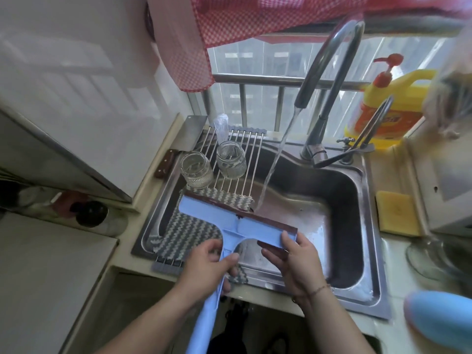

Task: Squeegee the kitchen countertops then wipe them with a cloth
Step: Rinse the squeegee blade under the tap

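Note:
A light blue squeegee (237, 226) with a dark rubber blade is held over the steel sink (332, 200). My left hand (212, 261) grips its handle just below the head. My right hand (293, 256) pinches the right end of the head and blade. Water runs from the curved faucet (329, 80) into the basin, just beyond the blade. A grey zigzag cloth (186, 231) lies on the roll-up rack (235, 159) across the sink's left side, partly under the squeegee.
Two glass jars (196, 169) stand on the rack and a cleaver (184, 141) lies behind them. A yellow detergent bottle (390, 98) stands behind the faucet. A yellow sponge (397, 213) and a glass lid (434, 256) sit on the right counter, a dark bottle (92, 213) on the left.

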